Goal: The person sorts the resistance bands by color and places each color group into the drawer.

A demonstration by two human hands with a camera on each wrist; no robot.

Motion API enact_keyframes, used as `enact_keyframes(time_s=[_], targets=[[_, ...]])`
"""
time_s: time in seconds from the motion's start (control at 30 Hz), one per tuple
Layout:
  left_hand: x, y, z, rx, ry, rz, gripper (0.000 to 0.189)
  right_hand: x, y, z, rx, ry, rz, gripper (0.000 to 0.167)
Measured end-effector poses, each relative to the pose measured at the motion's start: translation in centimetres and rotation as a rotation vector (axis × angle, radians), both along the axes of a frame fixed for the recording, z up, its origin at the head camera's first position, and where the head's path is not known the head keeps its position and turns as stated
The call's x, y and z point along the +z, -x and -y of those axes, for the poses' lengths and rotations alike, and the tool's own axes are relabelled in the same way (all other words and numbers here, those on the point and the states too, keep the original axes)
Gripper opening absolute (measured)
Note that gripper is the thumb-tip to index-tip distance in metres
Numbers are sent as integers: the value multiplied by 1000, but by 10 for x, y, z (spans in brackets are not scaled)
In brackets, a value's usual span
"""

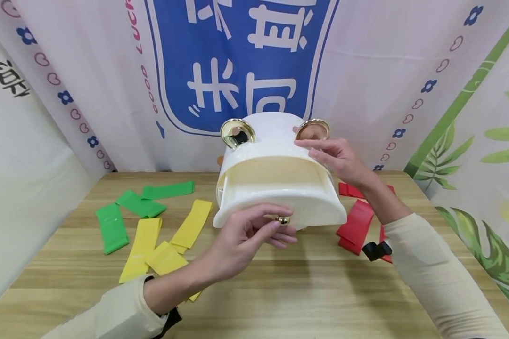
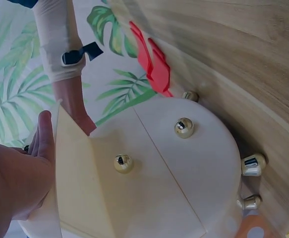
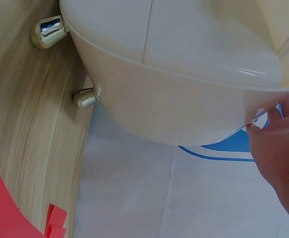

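Note:
A white rounded cabinet with two gold-rimmed round mirror-like discs, the left disc and the right disc, stands on the table. Its upper drawer is pulled out and tilted forward, showing a cream inside. The left hand pinches the drawer's gold knob between thumb and fingers. Extended fingers of the right hand rest on the cabinet's top edge beside the right disc. More gold knobs, such as one knob, dot the lower front in the left wrist view.
Folded green strips and yellow strips lie on the wooden table at the left. Red strips lie at the right, partly under the right forearm. Gold feet support the cabinet. A printed curtain hangs behind.

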State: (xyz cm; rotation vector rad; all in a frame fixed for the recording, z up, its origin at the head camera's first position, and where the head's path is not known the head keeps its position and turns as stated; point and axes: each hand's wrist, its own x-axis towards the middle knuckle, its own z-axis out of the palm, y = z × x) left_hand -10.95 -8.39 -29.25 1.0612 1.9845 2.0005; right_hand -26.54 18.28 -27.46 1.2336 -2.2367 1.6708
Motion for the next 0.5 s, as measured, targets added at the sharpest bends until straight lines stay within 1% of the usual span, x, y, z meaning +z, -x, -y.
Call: enact_keyframes(time_s=[0.13,0.5], targets=[[-1,-1,0,5,8,13,28,0,0,0,-4,1,-5,36],[-6,-2,3,-11,34,-17,30,1,0,0,-16,-15,-11,35]])
